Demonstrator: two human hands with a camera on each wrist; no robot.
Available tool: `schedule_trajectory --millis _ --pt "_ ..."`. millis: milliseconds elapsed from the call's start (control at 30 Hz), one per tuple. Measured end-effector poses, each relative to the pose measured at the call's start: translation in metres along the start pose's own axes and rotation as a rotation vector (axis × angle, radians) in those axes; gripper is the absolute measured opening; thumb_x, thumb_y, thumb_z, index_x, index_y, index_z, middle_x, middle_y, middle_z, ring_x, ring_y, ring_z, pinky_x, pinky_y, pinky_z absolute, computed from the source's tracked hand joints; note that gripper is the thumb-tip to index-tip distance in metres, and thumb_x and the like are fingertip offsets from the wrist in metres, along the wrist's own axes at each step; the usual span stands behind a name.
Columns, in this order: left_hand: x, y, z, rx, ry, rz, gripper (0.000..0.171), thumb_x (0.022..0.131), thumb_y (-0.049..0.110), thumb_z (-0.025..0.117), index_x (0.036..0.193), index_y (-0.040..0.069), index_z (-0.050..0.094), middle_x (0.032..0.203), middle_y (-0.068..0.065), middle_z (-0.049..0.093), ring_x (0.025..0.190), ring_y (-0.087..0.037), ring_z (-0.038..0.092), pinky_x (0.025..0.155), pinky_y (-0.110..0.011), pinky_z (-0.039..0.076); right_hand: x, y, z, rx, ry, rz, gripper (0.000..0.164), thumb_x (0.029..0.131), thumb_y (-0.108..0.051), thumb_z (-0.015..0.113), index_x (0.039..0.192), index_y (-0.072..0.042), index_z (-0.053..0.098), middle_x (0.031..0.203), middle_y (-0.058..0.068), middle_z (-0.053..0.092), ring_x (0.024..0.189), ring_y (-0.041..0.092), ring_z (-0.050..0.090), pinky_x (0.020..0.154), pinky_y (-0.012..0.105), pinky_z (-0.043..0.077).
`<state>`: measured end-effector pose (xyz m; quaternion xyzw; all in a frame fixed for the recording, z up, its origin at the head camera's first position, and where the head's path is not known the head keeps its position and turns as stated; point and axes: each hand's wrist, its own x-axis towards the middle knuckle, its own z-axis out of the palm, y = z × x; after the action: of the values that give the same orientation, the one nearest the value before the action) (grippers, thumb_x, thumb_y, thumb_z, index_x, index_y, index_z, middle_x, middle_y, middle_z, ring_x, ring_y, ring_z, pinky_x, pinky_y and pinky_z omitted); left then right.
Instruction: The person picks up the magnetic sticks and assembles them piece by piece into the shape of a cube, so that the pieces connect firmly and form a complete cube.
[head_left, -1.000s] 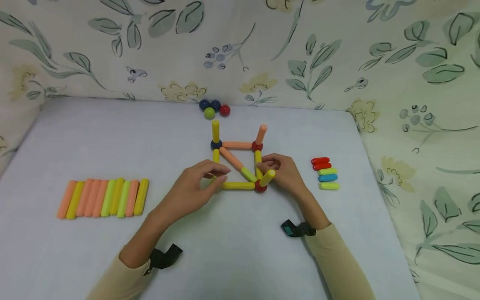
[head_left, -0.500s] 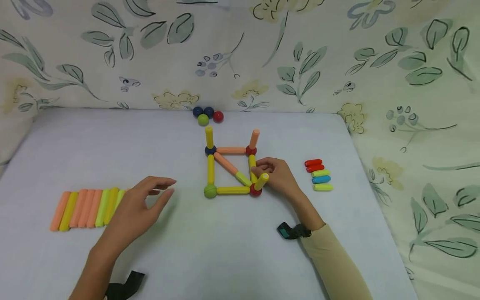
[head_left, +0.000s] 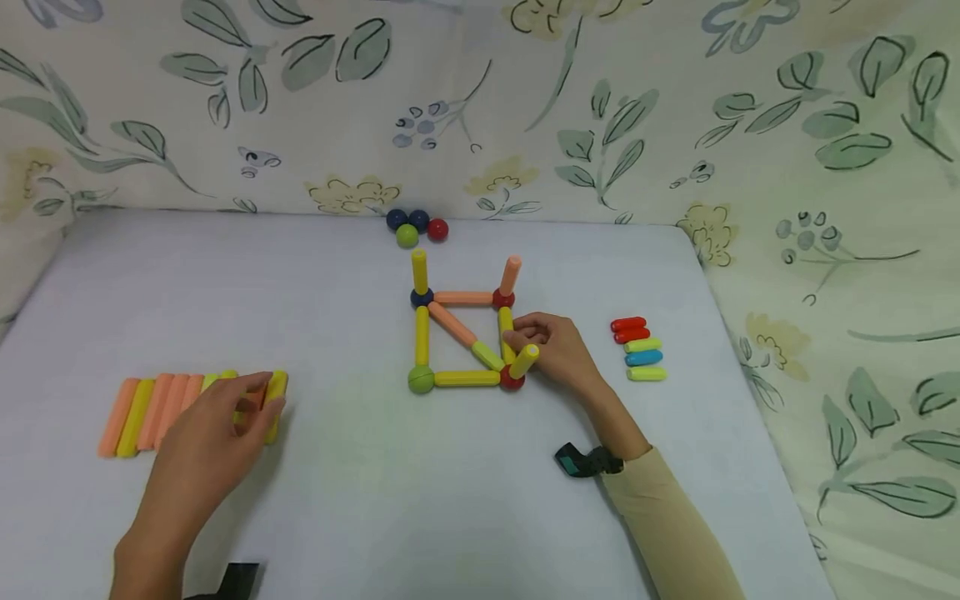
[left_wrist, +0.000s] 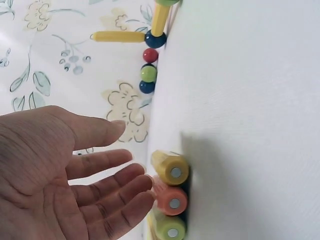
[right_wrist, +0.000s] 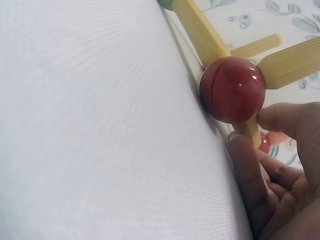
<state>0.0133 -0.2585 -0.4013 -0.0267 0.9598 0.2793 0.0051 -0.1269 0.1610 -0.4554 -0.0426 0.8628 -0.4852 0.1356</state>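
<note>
My left hand (head_left: 202,442) reaches over the row of coloured sticks on the left, fingers bent around the yellow stick (head_left: 277,385) at its right end. In the left wrist view the fingers are loosely spread, and a gap shows between the thumb and that stick. My right hand (head_left: 561,352) pinches the yellow side stick (right_wrist: 250,134) of a square frame, close to the red ball (right_wrist: 235,90). The frame has a blue ball (head_left: 422,297), a green ball (head_left: 421,379) and another red ball (head_left: 503,298) at its other corners. Sticks stand upright on three corners, and a salmon-and-green diagonal crosses it.
Loose blue, green and red balls (head_left: 438,230) lie at the table's back edge. Short red, green and blue sticks (head_left: 643,358) are lined up right of my right hand. Patterned cloth (head_left: 315,100) rises behind the white table (head_left: 375,500).
My left hand has moved from the frame's green corner leftward to the row of sticks, uncovering the green ball. My right hand has stayed at the frame's side stick.
</note>
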Motion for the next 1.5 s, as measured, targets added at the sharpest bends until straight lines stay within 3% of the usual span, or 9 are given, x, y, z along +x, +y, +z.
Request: schedule_trajectory --millis 200,533,700,833,1000,1100,1267,1500 --pt "0.0 -0.001 0.007 0.027 0.042 0.03 0.043 0.1 0.024 0.075 0.137 0.005 0.067 0.111 -0.014 0.061 0.081 -0.023 0.064 0.061 -0.027 0.045 0.0 0.001 0.0 0.009 0.002 0.008 0.04 0.099 -0.037 0.075 0.123 -0.006 0.073 0.095 0.008 0.073 0.082 0.023 0.063 0.072 0.027 0.052" --pt "0.004 0.005 0.015 0.094 0.022 0.009 0.042 0.095 0.015 0.079 0.128 -0.008 0.068 0.085 -0.008 0.061 0.073 -0.022 0.05 0.057 -0.027 0.038 0.002 0.0 0.0 0.012 0.007 0.01 0.04 0.097 -0.039 0.076 0.122 -0.008 0.074 0.095 0.008 0.074 0.082 0.025 0.063 0.073 0.03 0.053" --pt "0.005 0.009 0.021 0.13 0.034 -0.001 0.043 0.093 0.014 0.08 0.127 -0.01 0.068 0.098 -0.023 0.068 0.08 -0.032 0.059 0.06 -0.04 0.048 0.002 -0.001 0.0 0.016 0.008 0.025 0.041 0.096 -0.039 0.077 0.123 -0.008 0.074 0.099 0.008 0.075 0.084 0.025 0.064 0.075 0.03 0.054" --pt "0.005 0.015 0.024 0.164 0.084 0.01 0.04 0.092 0.012 0.08 0.126 -0.007 0.069 0.112 -0.031 0.07 0.088 -0.041 0.068 0.06 -0.05 0.054 0.002 -0.002 0.0 0.015 0.015 0.035 0.04 0.096 -0.038 0.078 0.122 -0.008 0.074 0.1 0.008 0.074 0.084 0.025 0.064 0.075 0.031 0.054" --pt "0.009 0.022 0.026 0.199 0.057 0.027 0.041 0.09 0.009 0.082 0.126 -0.006 0.069 0.116 -0.032 0.07 0.087 -0.045 0.07 0.052 -0.046 0.054 0.002 0.0 0.0 0.012 0.01 0.037 0.04 0.096 -0.037 0.078 0.123 -0.007 0.074 0.099 0.009 0.074 0.083 0.025 0.063 0.073 0.029 0.054" --pt "0.013 0.025 0.026 0.189 0.007 0.031 0.044 0.089 0.006 0.082 0.128 -0.007 0.067 0.113 -0.033 0.07 0.084 -0.043 0.069 0.053 -0.046 0.055 0.002 -0.001 0.001 0.004 0.013 0.039 0.04 0.096 -0.038 0.078 0.122 -0.007 0.074 0.097 0.009 0.073 0.083 0.025 0.063 0.072 0.029 0.053" --pt "0.018 0.03 0.024 0.142 -0.004 0.043 0.044 0.091 0.006 0.079 0.131 -0.007 0.067 0.112 -0.029 0.071 0.083 -0.037 0.07 0.054 -0.039 0.053 0.002 -0.002 0.002 -0.004 0.011 0.041 0.039 0.096 -0.039 0.078 0.121 -0.008 0.074 0.096 0.008 0.071 0.083 0.025 0.062 0.071 0.029 0.052" --pt "0.031 0.052 0.019 -0.022 -0.046 0.102 0.044 0.097 0.009 0.073 0.139 -0.002 0.065 0.124 -0.023 0.069 0.101 -0.038 0.072 0.076 -0.052 0.063 0.002 -0.002 0.001 -0.009 0.012 0.039 0.04 0.097 -0.04 0.077 0.121 -0.009 0.074 0.096 0.008 0.072 0.083 0.025 0.063 0.072 0.029 0.052"
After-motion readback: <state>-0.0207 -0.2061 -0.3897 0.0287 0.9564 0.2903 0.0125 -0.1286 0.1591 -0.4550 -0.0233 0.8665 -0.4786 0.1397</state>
